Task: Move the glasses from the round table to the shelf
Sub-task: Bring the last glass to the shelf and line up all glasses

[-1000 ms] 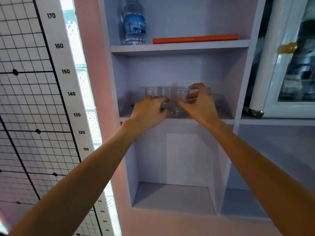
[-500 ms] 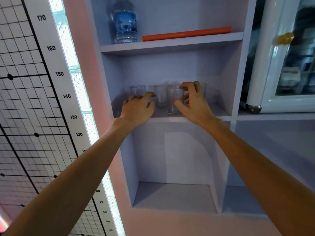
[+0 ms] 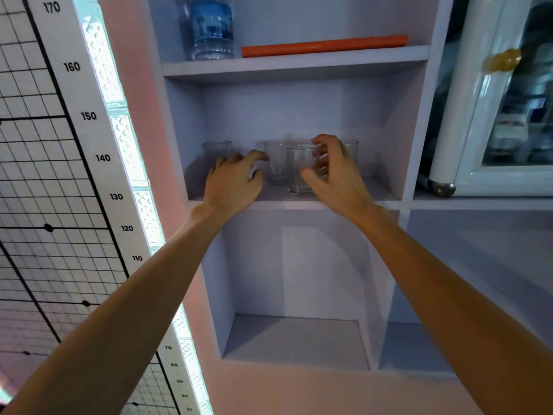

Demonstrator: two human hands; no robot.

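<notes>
Right hand [image 3: 335,175] curled round the near glass [image 3: 296,166] — likely fragile, slippery, best gripped mid-wall; left hand [image 3: 236,181] lay relaxed, empty.

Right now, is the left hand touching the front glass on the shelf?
Apart. The head view shows the left hand well left of the front glass; another glass and bare shelf show between them.

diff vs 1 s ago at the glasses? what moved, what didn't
The left hand slid the left glass further left, away from the middle glass; whether it still grips it is unclear. The right hand stayed curled round the front glass. The middle glass, right glass, bottle and orange tube have not moved.
</notes>
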